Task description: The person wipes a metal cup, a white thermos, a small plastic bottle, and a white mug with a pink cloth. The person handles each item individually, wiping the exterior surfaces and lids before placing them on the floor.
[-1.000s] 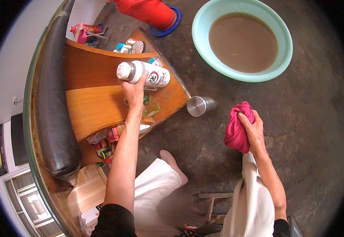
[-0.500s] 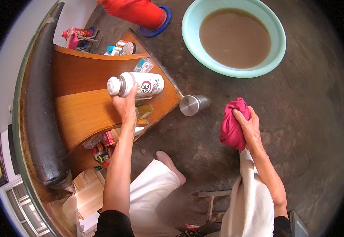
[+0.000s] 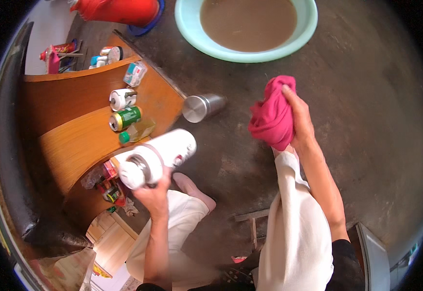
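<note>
Left hand [image 3: 154, 190] wrapped round neck of white flask [image 3: 159, 157], held tilted above knee, clear of wooden shelf [image 3: 80, 140]. Right hand [image 3: 296, 119] clenched on bunched pink cloth [image 3: 272, 116], raised over floor. Cloth and flask apart, not touching: wiping looks not yet begun. Steel cup [image 3: 202, 107] lies on floor between; basin [image 3: 250, 51] of brown water beyond.

Counting around the wooden table [image 3: 85, 145]: one white flask [image 3: 160, 157] lifted beside it, one steel cup [image 3: 202, 106] off its corner, one green can [image 3: 125, 118] on it, one pink cloth [image 3: 273, 116], one brown-water basin [image 3: 250, 26] beyond.
</note>
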Available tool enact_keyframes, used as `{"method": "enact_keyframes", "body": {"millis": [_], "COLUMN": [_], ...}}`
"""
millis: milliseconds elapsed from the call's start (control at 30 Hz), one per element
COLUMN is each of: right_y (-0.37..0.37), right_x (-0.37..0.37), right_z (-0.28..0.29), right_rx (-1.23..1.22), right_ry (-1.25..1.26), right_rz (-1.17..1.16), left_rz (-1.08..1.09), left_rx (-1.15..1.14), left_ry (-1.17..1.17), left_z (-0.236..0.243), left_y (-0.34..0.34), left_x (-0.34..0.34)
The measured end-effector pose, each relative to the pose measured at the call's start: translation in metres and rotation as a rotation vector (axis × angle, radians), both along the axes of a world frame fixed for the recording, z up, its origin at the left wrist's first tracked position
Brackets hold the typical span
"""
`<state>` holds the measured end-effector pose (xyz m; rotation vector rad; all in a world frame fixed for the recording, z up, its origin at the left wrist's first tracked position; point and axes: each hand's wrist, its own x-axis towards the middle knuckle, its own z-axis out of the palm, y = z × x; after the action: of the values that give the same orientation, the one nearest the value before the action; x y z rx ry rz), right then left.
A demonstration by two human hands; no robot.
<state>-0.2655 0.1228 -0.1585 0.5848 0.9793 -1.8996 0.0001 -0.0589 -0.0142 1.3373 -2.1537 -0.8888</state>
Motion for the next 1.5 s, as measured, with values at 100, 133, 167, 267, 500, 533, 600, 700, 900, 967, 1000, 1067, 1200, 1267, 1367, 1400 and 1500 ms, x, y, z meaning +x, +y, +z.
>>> {"method": "enact_keyframes", "body": {"millis": [100, 133, 167, 267, 500, 533, 600, 700, 900, 967, 1000, 1067, 1200, 1267, 1367, 1400, 1500], "right_y": [0.02, 0.027, 0.034, 0.056, 0.064, 0.063, 0.061, 0.051, 0.03, 0.022, 0.019, 0.011, 0.005, 0.002, -0.008, -0.01, -0.011], "right_x": [-0.011, -0.013, -0.013, -0.008, 0.004, 0.002, -0.001, -0.008, -0.004, 0.0, 0.002, 0.011, 0.018, 0.016, 0.01, 0.005, -0.012], "right_z": [0.005, 0.004, 0.0, -0.015, -0.015, -0.009, 0.001, 0.026, 0.067, 0.077, 0.079, 0.076, 0.074, 0.076, 0.067, 0.063, 0.047], "right_rx": [-0.244, -0.297, -0.335, -0.431, -0.39, -0.344, -0.254, -0.116, 0.304, 0.226, 0.206, 0.325, 0.562, 0.579, 0.6, 0.563, 0.482], "right_ry": [-0.192, -0.194, -0.215, -0.252, -0.211, -0.19, -0.149, 0.032, 0.882, 1.032, 1.123, 1.393, 1.585, 1.462, 1.381, 1.297, 1.006], "right_rz": [-0.186, -0.217, -0.258, -0.341, -0.302, -0.277, -0.227, -0.065, 0.19, 0.223, 0.281, 0.49, 0.732, 0.789, 0.699, 0.685, 0.652], "left_rz": [-0.194, -0.257, -0.307, -0.425, -0.561, -0.56, -0.597, -0.627, -0.655, -0.687, -0.635, -0.596, -0.534, -0.632, -0.653, -0.638, -0.608], "left_rx": [0.049, 0.101, 0.103, 0.137, -0.015, -0.025, -0.078, -0.094, -0.143, -0.15, -0.1, 0.274, 0.473, 0.402, 0.181, 0.088, 0.035], "left_ry": [-0.026, -0.022, -0.016, 0.021, 0.067, 0.069, 0.058, 0.064, -0.01, -0.055, 0.026, 0.22, 0.32, 0.216, 0.081, 0.04, 0.002], "left_z": [-0.021, -0.03, -0.042, -0.074, -0.119, -0.12, -0.121, -0.126, -0.13, -0.13, -0.133, -0.133, -0.123, -0.13, -0.13, -0.127, -0.131], "left_y": [0.037, 0.047, 0.056, 0.077, 0.074, 0.073, 0.071, 0.069, 0.071, 0.073, 0.076, 0.081, 0.092, 0.084, 0.083, 0.084, 0.089], "left_x": [0.002, -0.002, -0.009, -0.041, -0.096, -0.102, -0.111, -0.12, -0.121, -0.126, -0.133, -0.132, -0.136, -0.13, -0.133, -0.136, -0.133]}}
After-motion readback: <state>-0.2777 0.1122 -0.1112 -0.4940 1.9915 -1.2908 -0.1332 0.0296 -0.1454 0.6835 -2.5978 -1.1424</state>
